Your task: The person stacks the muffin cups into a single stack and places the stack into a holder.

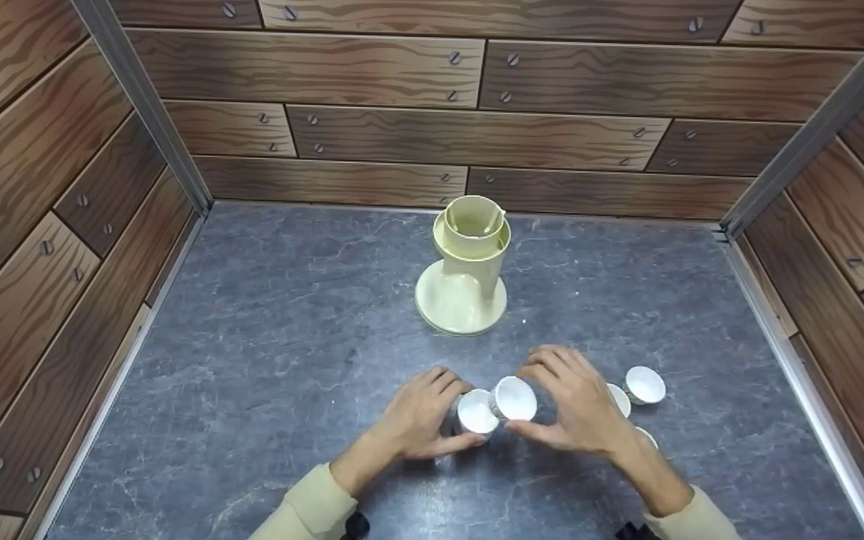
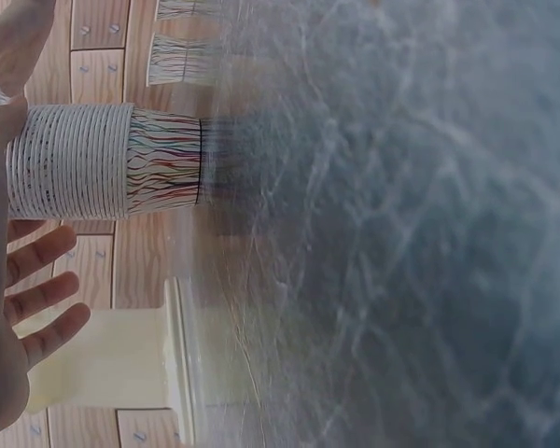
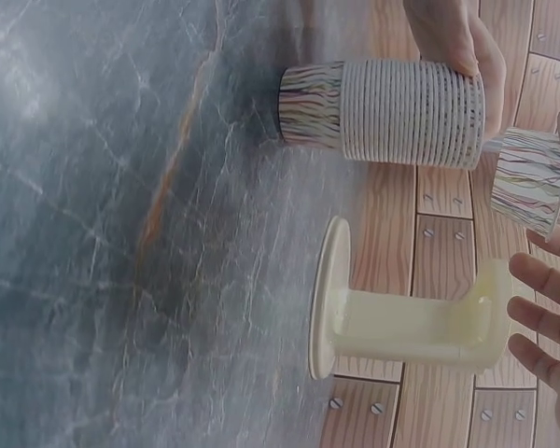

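Observation:
A tall stack of paper cups (image 3: 401, 112) with wavy coloured lines stands upright on the marbled surface. Its top cup's white inside shows in the head view. My left hand (image 1: 421, 412) grips the stack near its top rim, thumb on the near side and fingers on the far side. Between thumb and index finger, my right hand (image 1: 574, 405) pinches a single paper cup (image 3: 532, 177), tilted and raised beside the stack's top. In the right wrist view this cup hangs apart from the stack, and the other right fingers (image 3: 541, 322) are spread.
Beyond the hands stands a cream-coloured holder (image 1: 462, 300) with a round base and a cylindrical piece in its top. Right of my right hand are a paper cup (image 1: 645, 385) and two more partly hidden by that arm. Wood-patterned walls (image 1: 387, 135) enclose three sides.

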`<state>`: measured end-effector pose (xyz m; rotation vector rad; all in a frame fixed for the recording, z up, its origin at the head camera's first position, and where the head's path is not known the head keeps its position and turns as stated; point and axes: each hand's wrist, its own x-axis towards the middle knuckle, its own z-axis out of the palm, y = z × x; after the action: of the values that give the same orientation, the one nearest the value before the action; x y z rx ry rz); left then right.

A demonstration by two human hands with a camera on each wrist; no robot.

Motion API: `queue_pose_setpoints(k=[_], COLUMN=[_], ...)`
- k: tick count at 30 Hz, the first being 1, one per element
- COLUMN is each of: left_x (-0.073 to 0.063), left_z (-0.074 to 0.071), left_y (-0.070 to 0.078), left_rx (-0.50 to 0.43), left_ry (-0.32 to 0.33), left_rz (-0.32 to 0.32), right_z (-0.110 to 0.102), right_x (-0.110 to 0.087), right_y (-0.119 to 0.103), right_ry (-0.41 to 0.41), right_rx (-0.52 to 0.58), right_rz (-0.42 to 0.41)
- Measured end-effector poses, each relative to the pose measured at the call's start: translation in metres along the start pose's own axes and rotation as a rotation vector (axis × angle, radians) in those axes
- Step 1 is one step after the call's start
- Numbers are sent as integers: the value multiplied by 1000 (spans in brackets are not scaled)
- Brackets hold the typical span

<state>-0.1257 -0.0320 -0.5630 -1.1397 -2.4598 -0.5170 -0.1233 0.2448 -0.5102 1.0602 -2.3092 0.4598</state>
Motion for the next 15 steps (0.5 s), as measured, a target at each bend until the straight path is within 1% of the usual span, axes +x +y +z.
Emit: queue_pose_setpoints(k=[4,11,15], left_x=[0,0,0], left_z=[1,1,1], left_y=[0,0,1], left_rx=[-4,-11,-7], left_ry=[0,2,2], left_rz=[1,1,4], right_z=[3,6,8], right_x=[0,1,2], right_y=[-3,-6,-9], right_ry=[1,-21,-18], right_rx=[6,9,19], right_rz=[-1,21,15])
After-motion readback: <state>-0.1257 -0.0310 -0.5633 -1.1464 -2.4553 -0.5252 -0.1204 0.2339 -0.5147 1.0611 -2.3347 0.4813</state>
